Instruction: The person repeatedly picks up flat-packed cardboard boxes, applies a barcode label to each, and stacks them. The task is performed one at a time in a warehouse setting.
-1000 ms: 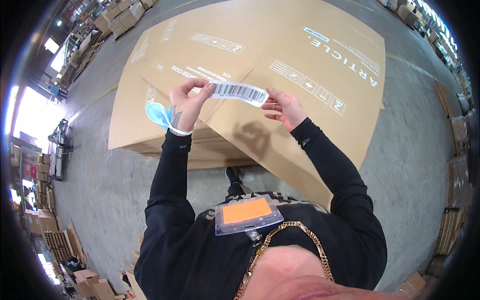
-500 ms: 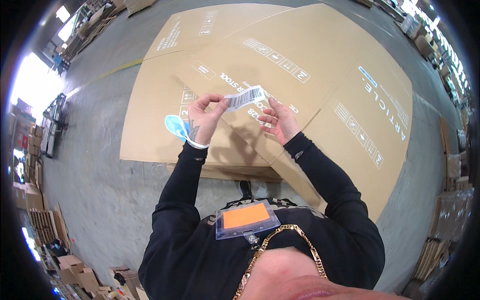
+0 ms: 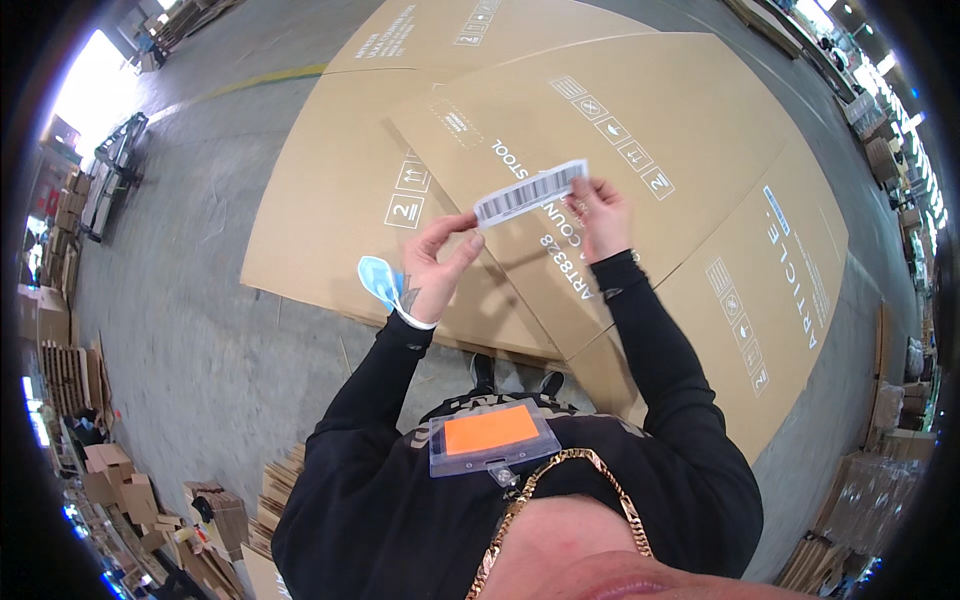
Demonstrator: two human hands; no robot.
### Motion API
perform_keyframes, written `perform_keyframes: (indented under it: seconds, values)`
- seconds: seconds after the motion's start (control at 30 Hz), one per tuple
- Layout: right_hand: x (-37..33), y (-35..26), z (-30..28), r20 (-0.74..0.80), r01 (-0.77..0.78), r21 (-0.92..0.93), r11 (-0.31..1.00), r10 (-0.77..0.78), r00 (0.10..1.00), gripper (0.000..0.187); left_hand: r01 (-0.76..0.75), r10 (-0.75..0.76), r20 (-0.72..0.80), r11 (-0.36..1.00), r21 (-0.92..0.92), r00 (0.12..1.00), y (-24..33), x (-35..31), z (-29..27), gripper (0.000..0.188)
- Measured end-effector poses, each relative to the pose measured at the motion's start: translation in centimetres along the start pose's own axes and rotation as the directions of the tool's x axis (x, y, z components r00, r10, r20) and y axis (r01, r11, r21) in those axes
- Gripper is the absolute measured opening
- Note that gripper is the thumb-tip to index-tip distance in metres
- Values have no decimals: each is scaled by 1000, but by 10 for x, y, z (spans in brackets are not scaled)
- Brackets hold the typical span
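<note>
From where I stand: barcode label (image 3: 530, 193) is up above the printed cardboard (image 3: 700, 110), between both hands. Right hand (image 3: 606, 222) pinches its right end; left hand (image 3: 436, 270) has fingertips at the other end, can't tell if gripping. Held by the ends, probably to keep it flat. Blue mask (image 3: 379, 281) hangs at the left wrist, likely looped to free the fingers.

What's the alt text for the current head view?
A person's right hand holds a white barcode label by one end, the left hand at its other end, above large printed brown cardboard sheets. A blue face mask is looped on the left wrist; grey floor shows around.
</note>
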State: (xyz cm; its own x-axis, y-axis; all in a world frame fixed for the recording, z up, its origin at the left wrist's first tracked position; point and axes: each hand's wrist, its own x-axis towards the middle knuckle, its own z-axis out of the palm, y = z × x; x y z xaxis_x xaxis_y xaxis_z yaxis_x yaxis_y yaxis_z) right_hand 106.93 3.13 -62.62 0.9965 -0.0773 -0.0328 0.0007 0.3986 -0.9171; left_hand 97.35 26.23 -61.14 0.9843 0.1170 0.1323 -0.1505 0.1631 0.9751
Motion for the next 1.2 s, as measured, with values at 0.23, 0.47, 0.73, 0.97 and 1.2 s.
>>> perform_keyframes:
  seconds: [0.23,0.47,0.73,0.97,1.2]
  values:
    - [31,-117,44,442,551,-436,712,-364,820,20,222,70,645,906,-361,761,-16,-16,-8,106]
    - [78,-183,100,708,808,-541,232,-393,587,21,124,-116,114,990,-69,987,-17,6,-47,59]
    - [110,-145,149,793,807,-568,157,-157,589,26,-315,439,11,625,714,898,37,81,2,26]
    - [135,-115,164,787,788,-592,170,-88,610,27,-107,303,-142,676,729,942,-2,111,6,21]
    - [170,-81,171,773,764,-614,197,-47,633,27,45,229,-328,756,653,916,-28,131,4,21]
